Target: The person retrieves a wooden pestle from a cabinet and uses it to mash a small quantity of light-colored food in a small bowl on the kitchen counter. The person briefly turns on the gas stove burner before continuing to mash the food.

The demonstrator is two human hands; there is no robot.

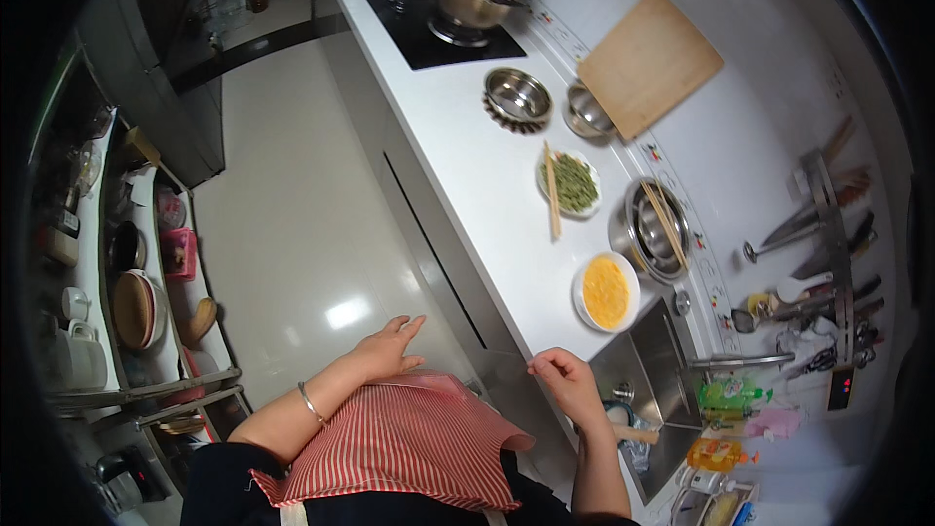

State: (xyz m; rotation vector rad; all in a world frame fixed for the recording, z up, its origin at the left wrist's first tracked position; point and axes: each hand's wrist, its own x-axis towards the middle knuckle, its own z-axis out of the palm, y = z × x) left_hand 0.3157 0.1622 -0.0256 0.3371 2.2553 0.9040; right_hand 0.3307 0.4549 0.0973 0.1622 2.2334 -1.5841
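My left hand (392,345) is held in front of the red-and-white striped apron (409,438), fingers apart, nothing in it. Near the counter's edge, my right hand (564,378) has its fingers curled, thumb near the index finger; whether something small is between them cannot be told. A white bowl of beaten egg (606,292) stands beyond it on the white counter (467,183). Farther along are a plate of chopped green vegetables (571,184) with chopsticks (552,190) across its rim, and nested steel bowls (650,230) with chopsticks on top.
The steel sink (646,372) lies right of my right hand. A steel bowl (517,96) and a pot (475,4) on the black cooktop (416,22) are farther off. A wooden cutting board (650,62) leans at the wall. Shelves with dishes (139,307) stand at left.
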